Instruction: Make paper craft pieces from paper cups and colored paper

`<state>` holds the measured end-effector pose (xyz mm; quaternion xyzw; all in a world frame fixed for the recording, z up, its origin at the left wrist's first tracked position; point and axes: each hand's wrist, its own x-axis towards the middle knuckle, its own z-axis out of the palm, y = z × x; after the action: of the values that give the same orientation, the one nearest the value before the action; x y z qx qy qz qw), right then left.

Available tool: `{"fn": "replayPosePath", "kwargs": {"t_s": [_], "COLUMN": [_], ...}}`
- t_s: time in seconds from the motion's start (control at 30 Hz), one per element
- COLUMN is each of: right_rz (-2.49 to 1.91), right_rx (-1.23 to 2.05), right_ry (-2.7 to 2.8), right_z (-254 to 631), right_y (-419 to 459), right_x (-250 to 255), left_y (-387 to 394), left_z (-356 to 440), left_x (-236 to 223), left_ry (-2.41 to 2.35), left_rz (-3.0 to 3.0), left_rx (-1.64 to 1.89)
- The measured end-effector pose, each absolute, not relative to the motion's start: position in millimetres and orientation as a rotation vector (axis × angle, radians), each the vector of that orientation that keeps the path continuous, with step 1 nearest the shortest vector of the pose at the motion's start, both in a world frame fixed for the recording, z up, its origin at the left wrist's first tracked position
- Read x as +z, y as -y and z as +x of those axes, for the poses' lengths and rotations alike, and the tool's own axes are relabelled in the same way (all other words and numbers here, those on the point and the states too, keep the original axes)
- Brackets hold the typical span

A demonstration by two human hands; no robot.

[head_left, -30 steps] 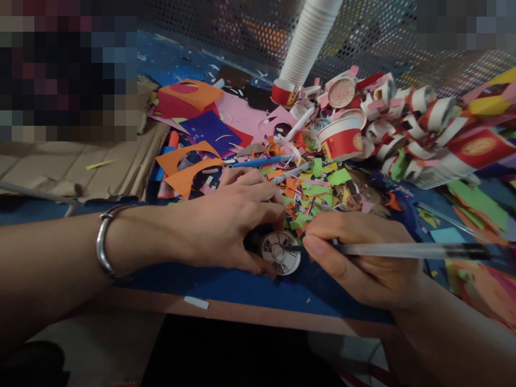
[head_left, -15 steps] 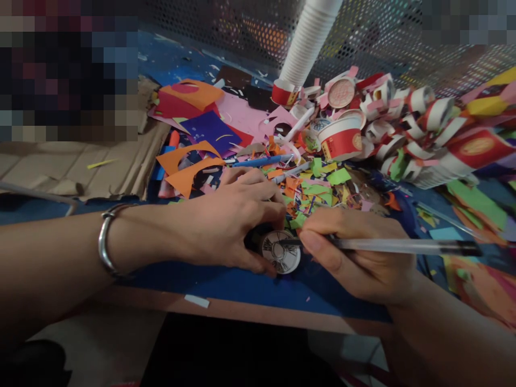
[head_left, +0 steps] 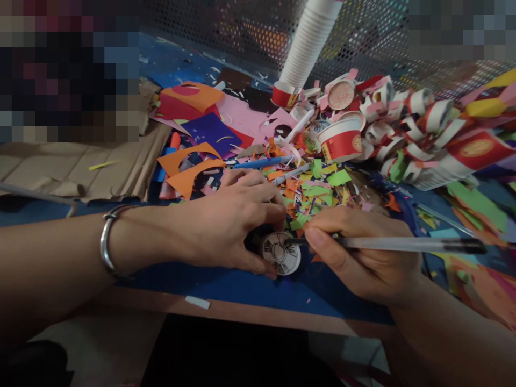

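My left hand, with a silver bangle at the wrist, curls around a small round paper cup bottom near the table's front edge. Its white face has a rim and carries black lines fanning out from a small central ring. Between the thumb and fingers of my right hand is a pen with a clear barrel and a black end. The pen's tip rests on, or just over, the upper right of the white face. My left fingers hide the far side of the cup bottom.
Colourful paper scraps lie beyond my hands. Cut paper cups and a tall cup stack stand behind them. Corrugated cardboard lies at left, orange cut paper beside it. A perforated metal panel runs along the back.
My right hand has shifted slightly right with the pen, and the tip has moved from near the central ring towards the upper right edge. My left hand has stayed put.
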<state>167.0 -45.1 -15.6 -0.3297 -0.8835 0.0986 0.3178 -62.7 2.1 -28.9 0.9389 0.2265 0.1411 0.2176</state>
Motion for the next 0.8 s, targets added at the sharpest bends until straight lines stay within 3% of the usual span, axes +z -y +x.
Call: {"fn": "replayPosePath", "kwargs": {"t_s": [0.8], "right_rz": [-0.857], "right_rx": [0.175], "right_ry": [2.354], "right_z": [165.7], "right_y": [45.4], "right_x": [-15.3], "left_y": [-2.4], "left_z": [-61.9], "left_x": [-27.8], "left_ry": [-0.613], "left_rz": [2.603], "left_rx": [0.398]}}
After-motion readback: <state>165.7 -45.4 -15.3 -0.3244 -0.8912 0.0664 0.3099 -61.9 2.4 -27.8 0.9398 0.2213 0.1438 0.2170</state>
